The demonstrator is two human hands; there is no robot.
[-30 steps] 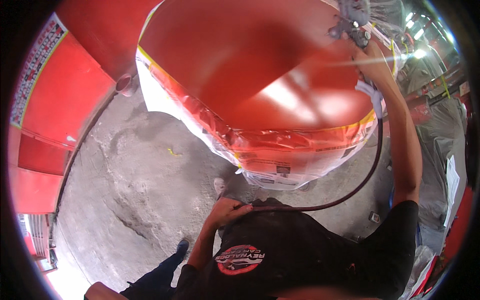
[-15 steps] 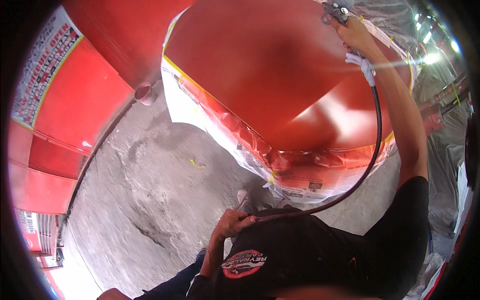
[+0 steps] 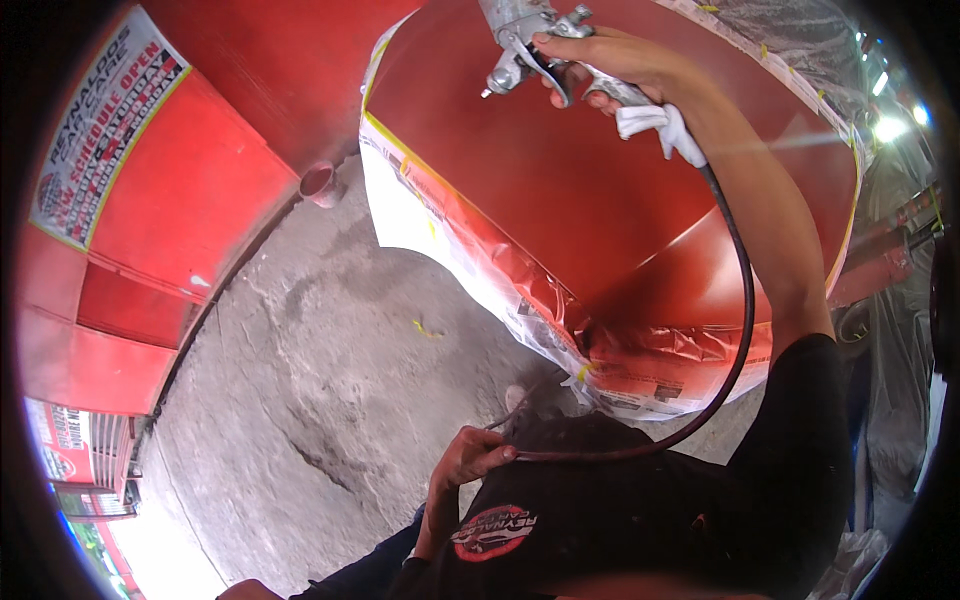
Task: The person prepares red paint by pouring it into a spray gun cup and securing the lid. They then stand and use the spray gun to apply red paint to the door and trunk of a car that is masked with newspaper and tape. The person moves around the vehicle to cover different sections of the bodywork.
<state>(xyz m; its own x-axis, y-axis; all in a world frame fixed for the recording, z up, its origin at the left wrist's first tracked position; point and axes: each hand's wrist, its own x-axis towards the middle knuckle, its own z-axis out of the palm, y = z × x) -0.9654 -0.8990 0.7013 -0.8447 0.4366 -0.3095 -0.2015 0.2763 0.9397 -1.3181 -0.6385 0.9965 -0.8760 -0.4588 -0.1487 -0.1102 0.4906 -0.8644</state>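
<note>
My right hand [image 3: 625,62] is wrapped round the handle of a metal spray gun [image 3: 515,45], fingers at its trigger. The gun is held over the far part of a broad red painted panel [image 3: 570,190], its nozzle toward the left. White cloth [image 3: 662,130] is tied where the hose joins the handle. From there a dark air hose [image 3: 749,290] curves down and back to my left hand [image 3: 468,458], which is closed on it beside my black shirt. Masking paper and clear plastic [image 3: 650,375] edged with yellow tape hang along the panel's near side.
A red wall [image 3: 190,170] with a printed banner [image 3: 110,130] runs along the left. A small red bucket [image 3: 320,186] stands on the rough concrete floor [image 3: 300,340] by the wall. Clear plastic sheeting [image 3: 900,350] and bright lamps [image 3: 890,128] are at the right.
My right hand has swept the spray gun leftward from the panel's far right edge, drawing the hose along. My left hand still grips the hose. The whole view has shifted slightly.
</note>
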